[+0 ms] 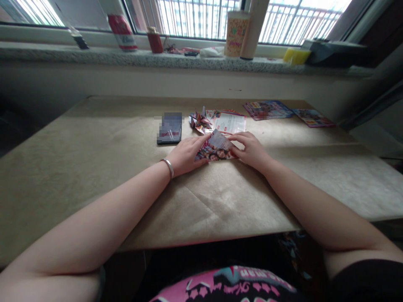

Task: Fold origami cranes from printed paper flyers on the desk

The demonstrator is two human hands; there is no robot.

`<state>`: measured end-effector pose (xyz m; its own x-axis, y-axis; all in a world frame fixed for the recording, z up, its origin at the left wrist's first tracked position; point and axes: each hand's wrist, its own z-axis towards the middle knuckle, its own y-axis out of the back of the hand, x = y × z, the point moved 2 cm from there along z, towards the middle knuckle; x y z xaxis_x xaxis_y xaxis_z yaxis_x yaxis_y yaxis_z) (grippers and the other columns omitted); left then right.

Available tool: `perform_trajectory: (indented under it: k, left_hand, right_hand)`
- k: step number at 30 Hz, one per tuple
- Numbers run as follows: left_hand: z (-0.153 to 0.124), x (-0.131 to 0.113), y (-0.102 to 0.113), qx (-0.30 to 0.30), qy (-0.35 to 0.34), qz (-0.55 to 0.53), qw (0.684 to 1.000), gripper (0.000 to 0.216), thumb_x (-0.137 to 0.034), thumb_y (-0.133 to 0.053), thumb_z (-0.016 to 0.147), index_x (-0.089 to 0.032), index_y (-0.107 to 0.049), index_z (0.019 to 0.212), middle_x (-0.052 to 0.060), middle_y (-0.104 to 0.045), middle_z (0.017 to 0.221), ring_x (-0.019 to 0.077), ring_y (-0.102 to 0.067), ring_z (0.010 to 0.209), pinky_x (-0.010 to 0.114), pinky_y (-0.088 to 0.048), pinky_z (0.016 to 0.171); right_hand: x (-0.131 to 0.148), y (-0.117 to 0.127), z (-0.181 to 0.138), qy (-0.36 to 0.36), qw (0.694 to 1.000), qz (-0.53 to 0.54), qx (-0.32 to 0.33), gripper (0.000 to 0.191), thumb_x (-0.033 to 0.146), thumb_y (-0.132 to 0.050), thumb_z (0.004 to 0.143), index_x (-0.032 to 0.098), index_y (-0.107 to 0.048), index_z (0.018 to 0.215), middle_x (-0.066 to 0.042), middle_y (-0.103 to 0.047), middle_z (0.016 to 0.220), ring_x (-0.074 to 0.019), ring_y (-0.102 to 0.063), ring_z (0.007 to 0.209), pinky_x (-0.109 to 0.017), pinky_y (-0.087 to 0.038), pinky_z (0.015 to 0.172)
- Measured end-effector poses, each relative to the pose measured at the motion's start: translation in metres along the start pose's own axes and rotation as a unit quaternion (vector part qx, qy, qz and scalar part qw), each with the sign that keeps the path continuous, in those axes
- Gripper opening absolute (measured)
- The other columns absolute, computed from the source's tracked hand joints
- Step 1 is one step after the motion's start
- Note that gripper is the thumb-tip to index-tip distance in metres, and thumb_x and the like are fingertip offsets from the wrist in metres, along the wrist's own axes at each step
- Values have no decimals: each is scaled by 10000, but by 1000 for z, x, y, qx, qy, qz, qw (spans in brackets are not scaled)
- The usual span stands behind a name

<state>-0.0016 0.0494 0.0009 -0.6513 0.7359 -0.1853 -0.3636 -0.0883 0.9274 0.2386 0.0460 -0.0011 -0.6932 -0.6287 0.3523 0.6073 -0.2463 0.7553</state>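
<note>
A printed sheet of paper (218,147), folded to a triangle with its peak pointing away from me, lies on the table between my hands. My left hand (188,154), with a silver bangle at the wrist, holds its left side, fingers along the slanting edge and thumb at the lower corner. On the right side, the curled fingers and thumb of my right hand (250,150) grip the other slanting edge. Just beyond the paper sit a folded paper figure (200,121) and several printed leaflets (229,121). A dark phone-like device (170,129) lies left of them, its screen blurred out.
Stacked colourful leaflets (267,110) lie at the table's back right, with more leaflets (314,118) beside them. Behind the table (94,167), the stone windowsill (189,62) bears a red-and-white can (122,33), a red container (154,41), a patterned cup (236,33) and a yellow object (296,55).
</note>
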Motion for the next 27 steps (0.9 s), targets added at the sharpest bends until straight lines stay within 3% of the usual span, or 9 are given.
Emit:
perform_trajectory:
  k: [5,10,13,18,24,27]
  left_hand:
    - [0,0,2,-47,-12,7,999,749,-292,-640,808,-108,-319,1459,167,-567,1330,290,-557,1196,415,-450,1022]
    - [-1,2,4,-107,-45,16,993,353,-220,-551,852,-146,-567,1197,107,-664,1172,237,-617,1070,379,-485,947]
    - [0,5,4,-122,-54,34,990,209,-205,-514,873,-166,-632,1042,74,-710,1017,213,-637,966,359,-496,885]
    - [0,3,7,-123,-70,24,990,250,-256,-447,926,-166,-674,977,75,-724,974,201,-635,917,355,-486,857]
    - [-2,-3,14,-57,-66,-20,996,457,-384,-306,988,-196,-721,944,56,-723,1071,206,-617,987,389,-444,936]
    - [-1,-1,11,-39,-61,-31,997,494,-415,-294,988,-210,-737,916,50,-717,1102,214,-612,1007,401,-442,944]
  right_hand:
    - [3,5,0,16,1000,13,-23,121,210,-608,846,230,-702,920,-52,-704,911,-211,-617,880,-370,-507,814]
    - [9,11,0,38,998,18,-51,112,200,-588,859,216,-699,867,-55,-702,855,-200,-620,836,-351,-509,785]
    - [11,12,0,56,997,22,-53,116,193,-588,854,225,-700,853,-49,-715,851,-197,-638,834,-364,-507,809]
    - [16,14,-1,73,996,53,-19,128,218,-580,862,222,-708,866,-51,-740,899,-195,-660,868,-367,-517,840]
    - [18,13,-1,49,995,58,62,264,307,-501,927,248,-734,817,-32,-746,981,-187,-656,947,-390,-502,916]
    - [16,10,-1,46,993,56,88,243,305,-521,914,247,-742,827,-35,-743,1019,-195,-655,964,-419,-490,938]
